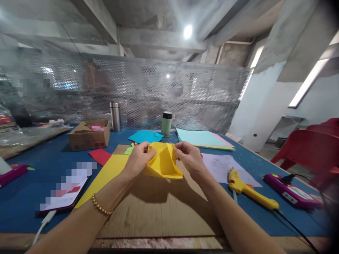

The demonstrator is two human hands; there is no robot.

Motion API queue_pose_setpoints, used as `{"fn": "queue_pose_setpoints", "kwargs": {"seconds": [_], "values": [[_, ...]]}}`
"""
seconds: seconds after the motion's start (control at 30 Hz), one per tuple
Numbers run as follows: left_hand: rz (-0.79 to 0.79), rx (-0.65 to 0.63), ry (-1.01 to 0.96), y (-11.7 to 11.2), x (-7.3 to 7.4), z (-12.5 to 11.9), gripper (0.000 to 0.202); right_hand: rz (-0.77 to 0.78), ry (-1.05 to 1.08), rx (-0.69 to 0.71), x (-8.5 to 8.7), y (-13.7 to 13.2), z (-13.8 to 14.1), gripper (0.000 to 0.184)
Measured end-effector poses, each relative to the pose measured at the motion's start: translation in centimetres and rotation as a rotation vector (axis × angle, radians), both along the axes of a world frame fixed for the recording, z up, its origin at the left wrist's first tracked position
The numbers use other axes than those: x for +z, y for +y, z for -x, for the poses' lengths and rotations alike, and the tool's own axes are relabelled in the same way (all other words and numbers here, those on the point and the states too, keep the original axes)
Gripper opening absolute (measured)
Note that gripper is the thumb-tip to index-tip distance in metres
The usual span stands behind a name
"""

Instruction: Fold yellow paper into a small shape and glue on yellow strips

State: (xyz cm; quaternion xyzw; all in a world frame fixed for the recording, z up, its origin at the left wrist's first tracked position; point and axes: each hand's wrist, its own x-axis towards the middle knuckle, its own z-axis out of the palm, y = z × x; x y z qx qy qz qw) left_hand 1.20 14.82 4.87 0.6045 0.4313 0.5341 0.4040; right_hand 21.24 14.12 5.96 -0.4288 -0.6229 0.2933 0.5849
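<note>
A folded piece of yellow paper [164, 162] is held up just above a brown cardboard sheet [159, 208] on the blue table. My left hand [137, 160] pinches its upper left edge and my right hand [190, 158] pinches its upper right edge. The paper forms a pocket-like shape that widens toward its lower edge. A flat yellow sheet [106, 174] lies under my left forearm, which wears a gold bead bracelet [100, 207].
A yellow glue gun [246, 187] and a purple device [291, 192] with a black cable lie to the right. A phone [66, 192] lies left. Behind are a cardboard box [88, 135], a steel flask [115, 116], a green flask [166, 124], coloured paper sheets [203, 138] and a red chair [312, 148].
</note>
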Motion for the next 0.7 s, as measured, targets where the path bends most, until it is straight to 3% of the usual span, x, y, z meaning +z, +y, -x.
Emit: {"fn": "queue_pose_setpoints", "kwargs": {"seconds": [0.33, 0.47, 0.53, 0.6, 0.7], "values": [[-0.017, -0.031, -0.042, 0.0, -0.5, 0.0, 0.026, 0.039, -0.008, 0.067, -0.1, -0.2, 0.0, 0.022], [-0.149, -0.011, 0.103, -0.8, 0.4, -0.2, 0.043, 0.019, -0.083, 0.086, -0.2, -0.4, 0.1, 0.02], [-0.214, 0.0, 0.151, -1.3, 1.2, -0.2, 0.037, 0.033, -0.103, 0.106, -0.1, -0.7, 0.3, 0.019], [-0.189, -0.032, 0.127, -1.6, 1.8, -0.3, 0.023, 0.059, -0.122, 0.149, 0.1, -1.1, 0.4, 0.021], [-0.109, -0.067, 0.122, -1.7, 1.9, -0.3, 0.024, 0.08, -0.178, 0.231, 0.3, -1.7, 0.7, 0.024]]}}
